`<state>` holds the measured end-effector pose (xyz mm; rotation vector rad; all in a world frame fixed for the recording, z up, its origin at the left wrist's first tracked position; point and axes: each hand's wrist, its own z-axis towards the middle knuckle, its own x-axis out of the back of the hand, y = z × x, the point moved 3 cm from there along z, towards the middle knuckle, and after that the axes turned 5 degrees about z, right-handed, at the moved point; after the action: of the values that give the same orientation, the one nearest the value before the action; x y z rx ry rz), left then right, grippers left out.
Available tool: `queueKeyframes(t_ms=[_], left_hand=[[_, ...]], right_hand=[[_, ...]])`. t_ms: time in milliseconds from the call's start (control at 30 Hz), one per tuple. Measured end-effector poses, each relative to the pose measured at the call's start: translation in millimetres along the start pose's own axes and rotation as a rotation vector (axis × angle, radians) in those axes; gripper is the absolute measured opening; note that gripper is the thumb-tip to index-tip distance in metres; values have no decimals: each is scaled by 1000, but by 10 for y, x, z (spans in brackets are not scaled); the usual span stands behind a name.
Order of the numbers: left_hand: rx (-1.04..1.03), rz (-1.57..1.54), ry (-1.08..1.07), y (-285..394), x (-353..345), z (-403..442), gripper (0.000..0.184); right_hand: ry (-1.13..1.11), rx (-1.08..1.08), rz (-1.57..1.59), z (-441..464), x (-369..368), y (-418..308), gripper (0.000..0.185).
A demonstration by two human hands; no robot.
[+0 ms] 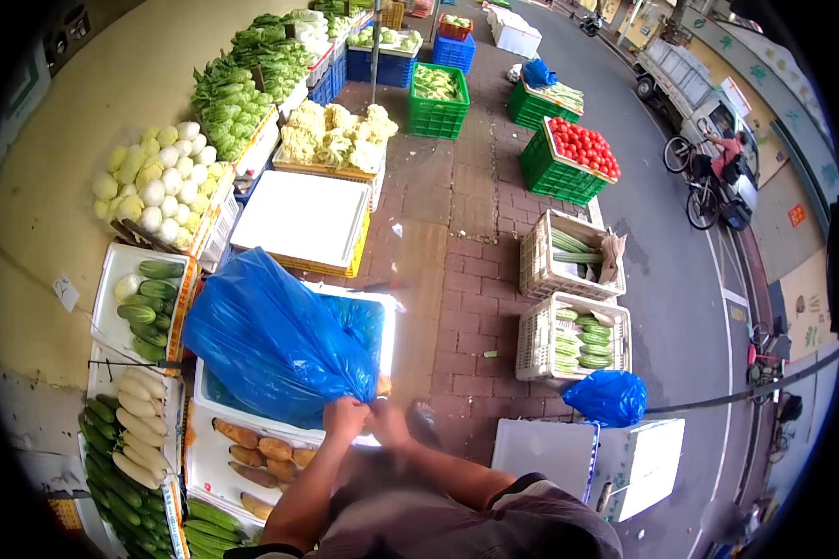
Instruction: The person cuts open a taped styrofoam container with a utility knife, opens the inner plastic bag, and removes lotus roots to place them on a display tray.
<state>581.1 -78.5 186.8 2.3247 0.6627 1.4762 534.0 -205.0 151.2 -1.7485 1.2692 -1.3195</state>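
Observation:
A large blue plastic bag [270, 335] lies puffed out over a white foam box [389, 317]; its contents cannot be made out. At the bag's gathered near end, my left hand [345, 416] is closed on the plastic. Close beside it, my right hand [389, 424] is closed at the same gathered end, its fingers partly blurred. Just below my hands, brown lotus roots or similar tubers [261, 456] rest in a white tray. To the left are cucumbers [149, 312] in a foam box.
White radishes [140, 429], cauliflower [336, 135] and round white-yellow vegetables [172, 177] line the left. Tomatoes [583, 147] fill a green crate across the brick walkway [466, 345]. Crates of gourds [583, 340] and another blue bag [608, 398] stand right. A person on a bicycle [704, 182] is on the road.

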Motion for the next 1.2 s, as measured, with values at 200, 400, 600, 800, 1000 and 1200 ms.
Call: queueKeyframes(t_ms=[200, 400, 600, 800, 1000, 1200], left_hand=[[21, 31, 51, 111, 53, -85, 28], [-170, 35, 120, -112, -109, -12, 25], [-123, -36, 129, -191, -189, 15, 25], [-190, -115, 103, -265, -154, 1, 26], [-211, -205, 52, -225, 0, -85, 27], [-204, -318, 140, -383, -93, -74, 28]], right_hand=[[-46, 37, 105, 71, 70, 63, 32], [-179, -59, 278, 159, 110, 154, 27], [-280, -72, 289, 343, 68, 327, 32], [-194, -100, 401, 147, 61, 183, 32], [-53, -48, 444, 14, -2, 88, 30], [21, 189, 77, -76, -55, 54, 29]])
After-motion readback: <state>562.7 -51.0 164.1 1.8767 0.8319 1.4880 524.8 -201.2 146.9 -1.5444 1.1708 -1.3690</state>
